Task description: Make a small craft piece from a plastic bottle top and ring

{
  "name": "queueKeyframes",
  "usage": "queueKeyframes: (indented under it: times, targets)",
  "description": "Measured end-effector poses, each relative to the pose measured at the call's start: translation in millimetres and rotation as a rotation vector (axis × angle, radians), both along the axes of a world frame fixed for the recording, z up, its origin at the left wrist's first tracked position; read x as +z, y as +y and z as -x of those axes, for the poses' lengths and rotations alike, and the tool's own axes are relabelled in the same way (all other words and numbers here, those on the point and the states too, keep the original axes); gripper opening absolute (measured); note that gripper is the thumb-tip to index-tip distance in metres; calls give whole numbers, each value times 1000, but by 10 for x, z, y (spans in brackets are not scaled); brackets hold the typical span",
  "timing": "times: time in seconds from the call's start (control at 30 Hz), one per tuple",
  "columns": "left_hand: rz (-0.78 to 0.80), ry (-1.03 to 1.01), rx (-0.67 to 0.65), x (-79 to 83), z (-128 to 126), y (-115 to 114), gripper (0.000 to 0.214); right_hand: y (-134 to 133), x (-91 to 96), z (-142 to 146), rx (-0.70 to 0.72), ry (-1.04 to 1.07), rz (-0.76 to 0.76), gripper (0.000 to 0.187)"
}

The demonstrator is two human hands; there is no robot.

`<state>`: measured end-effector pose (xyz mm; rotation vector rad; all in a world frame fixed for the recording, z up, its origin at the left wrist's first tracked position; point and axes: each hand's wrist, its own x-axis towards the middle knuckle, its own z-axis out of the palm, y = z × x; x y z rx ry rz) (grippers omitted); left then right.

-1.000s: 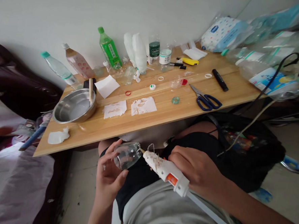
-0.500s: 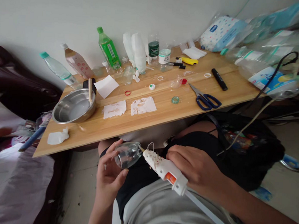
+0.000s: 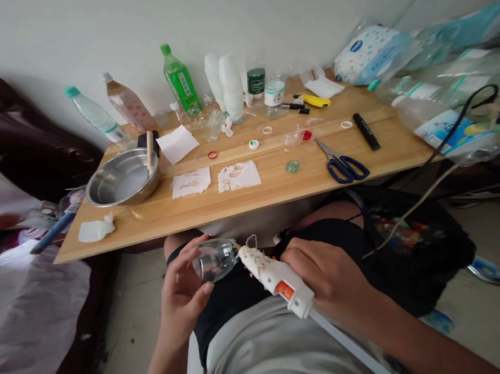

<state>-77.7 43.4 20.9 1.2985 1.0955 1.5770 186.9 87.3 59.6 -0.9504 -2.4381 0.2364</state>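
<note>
Below the table's front edge, my left hand (image 3: 182,287) grips a clear cut piece of plastic bottle (image 3: 215,259) over my lap, fingers curled round it. My right hand (image 3: 327,273) is wrapped round a white glue gun (image 3: 276,276) smeared with dried glue. An orange trigger shows on it and a glue stick trails out the back. The gun's nozzle touches the right edge of the bottle piece.
The wooden table (image 3: 232,200) carries a steel bowl (image 3: 121,178) with a stick, two stained papers (image 3: 216,180), blue scissors (image 3: 342,163), bottle rings and caps, a black marker (image 3: 367,132), a green bottle (image 3: 178,82) and other bottles by the wall. Plastic bags lie right; a black cord hangs.
Both hands with the bottle piece and the glue gun have shifted slightly; the nozzle stays at the bottle piece's edge. The table items have not moved.
</note>
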Motion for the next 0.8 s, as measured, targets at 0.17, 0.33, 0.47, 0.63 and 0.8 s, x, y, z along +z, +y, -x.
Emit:
queueKeyframes:
  times: [0.17,0.33,0.47,0.63,0.8]
  targets:
    - [-2,11,6,7,-2,-4,45,-2,6,11,-10,-17,-24,31]
    - [12,9,-2,6,3,-10,47,-12,5,4,-10,-27,-32,29]
    - [12,-3,7,3,3,-9,47,-25,7,-4,-5,-9,-22,27]
    - [-17,-7,11,4,-3,-6,47,-34,19,-12,28,13,42,22]
    - [-43,8,-28,-5,24,-9,48,-30,16,-8,21,18,17,27]
